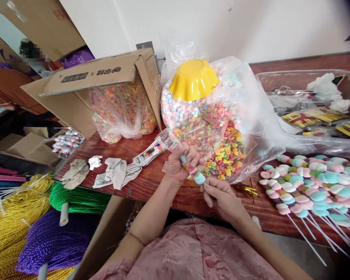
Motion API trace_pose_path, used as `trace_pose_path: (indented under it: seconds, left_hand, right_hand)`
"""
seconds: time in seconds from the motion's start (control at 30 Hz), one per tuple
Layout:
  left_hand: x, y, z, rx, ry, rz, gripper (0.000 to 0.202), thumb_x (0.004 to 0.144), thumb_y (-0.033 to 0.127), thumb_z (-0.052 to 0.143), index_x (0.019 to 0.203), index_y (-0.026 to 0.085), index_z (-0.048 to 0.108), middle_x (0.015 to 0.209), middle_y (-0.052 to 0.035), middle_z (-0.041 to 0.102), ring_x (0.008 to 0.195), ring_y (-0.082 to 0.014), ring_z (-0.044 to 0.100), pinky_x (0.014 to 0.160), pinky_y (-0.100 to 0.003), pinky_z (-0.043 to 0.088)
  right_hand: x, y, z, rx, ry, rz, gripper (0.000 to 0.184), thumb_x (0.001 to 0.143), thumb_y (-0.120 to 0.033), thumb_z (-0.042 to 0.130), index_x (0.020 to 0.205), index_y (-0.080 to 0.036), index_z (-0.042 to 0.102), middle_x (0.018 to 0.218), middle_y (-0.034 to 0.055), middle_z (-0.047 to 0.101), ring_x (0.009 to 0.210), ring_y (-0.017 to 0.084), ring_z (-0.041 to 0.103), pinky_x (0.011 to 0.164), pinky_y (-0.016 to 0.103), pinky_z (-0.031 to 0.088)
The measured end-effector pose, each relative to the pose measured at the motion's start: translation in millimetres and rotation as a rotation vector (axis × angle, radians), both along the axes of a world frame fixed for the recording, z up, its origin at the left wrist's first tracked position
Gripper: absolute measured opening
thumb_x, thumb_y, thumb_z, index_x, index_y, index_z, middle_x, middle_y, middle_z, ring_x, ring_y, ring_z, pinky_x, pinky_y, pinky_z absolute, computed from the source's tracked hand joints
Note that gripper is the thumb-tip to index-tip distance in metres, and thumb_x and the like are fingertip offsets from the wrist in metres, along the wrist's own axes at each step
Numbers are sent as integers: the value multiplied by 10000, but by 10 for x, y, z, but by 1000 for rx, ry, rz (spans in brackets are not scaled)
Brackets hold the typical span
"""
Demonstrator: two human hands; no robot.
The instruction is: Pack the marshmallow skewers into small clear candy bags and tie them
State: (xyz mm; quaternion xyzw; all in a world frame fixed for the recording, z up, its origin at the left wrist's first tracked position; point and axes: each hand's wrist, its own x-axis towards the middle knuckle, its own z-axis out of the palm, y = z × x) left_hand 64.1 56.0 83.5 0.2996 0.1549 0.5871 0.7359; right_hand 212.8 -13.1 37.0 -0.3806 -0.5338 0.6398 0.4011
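Note:
Over the table's front edge, my left hand (178, 165) is closed around a marshmallow candy skewer (199, 178), its fingers hiding much of it. A pale blue marshmallow and a bit of pink show at the lower end. Just beyond that end my right hand (221, 195) makes a pinch with thumb and forefinger; it seems to grip the skewer's stick, which is too thin to make out. Behind both hands, a clear bag of ring gummies (226, 153) lies open. Finished-looking marshmallow skewers (312, 184) are piled to the right, white sticks toward me.
A yellow scalloped bowl (194, 79) sits upside down on a bag of small marshmallows (170, 109). To the left stand an open carton (151, 83) with bagged gummies, grey gloves (116, 173) and cord bundles (58, 237). A clear bin (306, 138) is at right. Another person's sleeve (13, 89) shows far left.

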Motion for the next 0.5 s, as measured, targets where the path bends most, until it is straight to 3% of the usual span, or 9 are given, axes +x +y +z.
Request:
trace_pose_path:
  seconds: [0.1, 0.2, 0.27, 0.37, 0.5]
  left_hand:
    - [43, -42, -47, 71, 165, -23, 510, 683, 481, 809, 591, 181, 406, 526, 72, 446, 438, -82, 488, 626, -307, 548]
    - [37, -64, -102, 27, 287, 15, 454, 689, 448, 815, 621, 177, 457, 521, 70, 486, 453, -93, 526, 652, -315, 554]
    - [11, -62, -119, -34, 284, 14, 464, 693, 468, 807, 621, 178, 452, 530, 66, 496, 470, -96, 537, 671, -318, 557]
    - [-31, -47, -107, -147, 213, -7, 522, 715, 566, 758, 611, 184, 418, 559, 55, 494, 516, -111, 558, 698, -336, 561]
    - [-62, -15, -114, -241, 123, -16, 551, 755, 644, 683, 611, 192, 402, 567, 37, 494, 551, -135, 577, 626, -314, 540]
  right_hand:
    - [-56, -26, -36, 323, -252, -143, 369, 952, -342, 455, 626, -185, 529, 529, 1, 554, 495, 104, 454, 539, 237, 356]
    - [-51, -18, -101, 796, -569, -354, 213, 925, -171, 461, 859, -163, 664, 715, 44, 659, 627, 130, 572, 613, 244, 414]
    - [-16, 18, -133, 1008, -725, -424, 234, 896, -106, 477, 1006, -143, 679, 756, 57, 670, 662, 142, 597, 622, 245, 434]
    - [49, 87, -156, 1108, -818, -498, 269, 875, -81, 500, 1065, -143, 679, 796, 60, 662, 688, 141, 605, 610, 233, 455]
    - [104, 139, -181, 1088, -756, -575, 329, 872, -68, 480, 1109, -184, 677, 901, 74, 647, 763, 138, 618, 637, 225, 488]
